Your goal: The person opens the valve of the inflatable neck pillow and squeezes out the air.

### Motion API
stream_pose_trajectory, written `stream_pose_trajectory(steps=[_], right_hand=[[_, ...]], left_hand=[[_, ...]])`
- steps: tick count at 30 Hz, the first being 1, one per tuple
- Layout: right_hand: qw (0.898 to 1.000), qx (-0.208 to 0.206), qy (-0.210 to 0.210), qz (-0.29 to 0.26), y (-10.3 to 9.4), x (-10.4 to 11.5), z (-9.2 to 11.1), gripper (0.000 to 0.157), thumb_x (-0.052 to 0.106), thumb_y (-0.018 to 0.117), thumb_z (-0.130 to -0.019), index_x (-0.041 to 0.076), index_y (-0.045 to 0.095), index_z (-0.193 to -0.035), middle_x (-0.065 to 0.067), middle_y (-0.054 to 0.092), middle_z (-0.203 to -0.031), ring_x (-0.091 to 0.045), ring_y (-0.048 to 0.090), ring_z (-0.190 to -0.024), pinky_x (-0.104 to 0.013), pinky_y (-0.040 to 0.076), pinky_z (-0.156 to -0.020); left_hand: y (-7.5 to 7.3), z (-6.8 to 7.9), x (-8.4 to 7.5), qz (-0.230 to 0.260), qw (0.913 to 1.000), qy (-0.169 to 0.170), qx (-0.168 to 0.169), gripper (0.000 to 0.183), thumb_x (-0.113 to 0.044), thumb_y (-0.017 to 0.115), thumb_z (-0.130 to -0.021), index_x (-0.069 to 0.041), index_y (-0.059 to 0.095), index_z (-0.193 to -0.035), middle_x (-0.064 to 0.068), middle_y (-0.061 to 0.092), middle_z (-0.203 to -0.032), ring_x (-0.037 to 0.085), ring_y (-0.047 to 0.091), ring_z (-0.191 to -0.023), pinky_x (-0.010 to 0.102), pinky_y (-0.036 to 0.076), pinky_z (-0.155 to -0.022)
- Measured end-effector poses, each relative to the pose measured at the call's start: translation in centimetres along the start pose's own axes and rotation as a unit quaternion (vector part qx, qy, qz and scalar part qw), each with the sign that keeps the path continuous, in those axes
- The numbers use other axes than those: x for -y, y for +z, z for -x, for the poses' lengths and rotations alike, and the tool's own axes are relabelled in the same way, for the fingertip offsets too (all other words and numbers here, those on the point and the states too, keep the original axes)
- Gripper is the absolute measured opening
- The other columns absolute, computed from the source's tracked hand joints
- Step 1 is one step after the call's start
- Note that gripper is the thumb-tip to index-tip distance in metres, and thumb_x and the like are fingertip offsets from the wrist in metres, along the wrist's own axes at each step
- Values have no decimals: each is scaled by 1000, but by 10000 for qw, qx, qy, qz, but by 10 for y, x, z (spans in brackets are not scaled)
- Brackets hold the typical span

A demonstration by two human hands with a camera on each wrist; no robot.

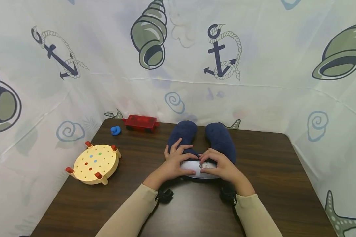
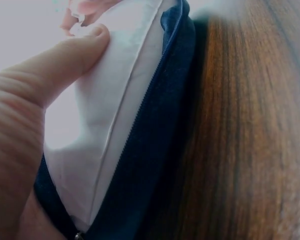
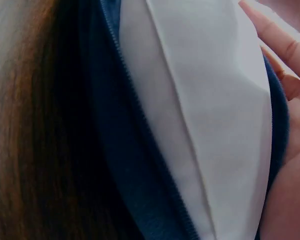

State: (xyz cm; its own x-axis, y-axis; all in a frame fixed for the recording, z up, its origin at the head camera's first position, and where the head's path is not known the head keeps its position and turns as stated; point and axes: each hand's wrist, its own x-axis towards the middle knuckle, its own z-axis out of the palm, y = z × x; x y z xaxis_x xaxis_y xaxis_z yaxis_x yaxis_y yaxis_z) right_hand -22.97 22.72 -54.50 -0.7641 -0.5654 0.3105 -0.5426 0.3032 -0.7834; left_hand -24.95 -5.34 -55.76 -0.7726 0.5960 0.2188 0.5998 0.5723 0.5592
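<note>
A navy U-shaped neck pillow lies on the table, its curved end toward me. The zipper along that end is undone, and a smooth white inner with a raised seam bulges through. My left hand grips the left of the opening, fingers spread over the navy cover and thumb pressing the white inner. From the other side my right hand bends its fingers and thumb around a small clear piece on the inner. The navy edge runs beside the right palm.
On the left lies a round yellow toy with its red-tipped legs pointing up. Behind it are a small blue piece and a red toy wagon. A patterned white cloth hangs behind the dark wooden table.
</note>
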Motion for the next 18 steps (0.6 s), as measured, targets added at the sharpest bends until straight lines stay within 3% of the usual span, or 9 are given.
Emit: stream_pose_trajectory(steps=[6, 12, 18], right_hand=[[9997, -154, -35, 178, 2, -4, 0, 33, 20, 93, -89, 19, 76, -118, -2, 71, -128, -24, 67, -132, -28, 54, -109], [9995, -240, -60, 178, 4, -4, 0, 26, 21, 91, -91, 23, 79, -114, 1, 75, -121, -24, 71, -130, -22, 51, -107], [9987, -441, -49, 234, 6, -3, -2, 27, 18, 93, -89, 23, 80, -111, 5, 79, -116, -23, 74, -128, -41, 38, -130]], left_hand=[[1, -1, 0, 37, 10000, -32, -54, 57, -57, 90, -86, -43, 70, -138, 3, 33, -177, 35, -6, -171, 87, -7, -118], [2, -1, 3, -8, 9981, -601, -154, 104, -62, 95, -75, -43, 45, -164, 7, 0, -185, 43, -18, -169, 89, 1, -120], [2, -2, 4, -89, 9942, -1045, -250, 128, -67, 97, -69, -41, 28, -173, 9, -17, -184, 47, -21, -168, 89, 13, -120]])
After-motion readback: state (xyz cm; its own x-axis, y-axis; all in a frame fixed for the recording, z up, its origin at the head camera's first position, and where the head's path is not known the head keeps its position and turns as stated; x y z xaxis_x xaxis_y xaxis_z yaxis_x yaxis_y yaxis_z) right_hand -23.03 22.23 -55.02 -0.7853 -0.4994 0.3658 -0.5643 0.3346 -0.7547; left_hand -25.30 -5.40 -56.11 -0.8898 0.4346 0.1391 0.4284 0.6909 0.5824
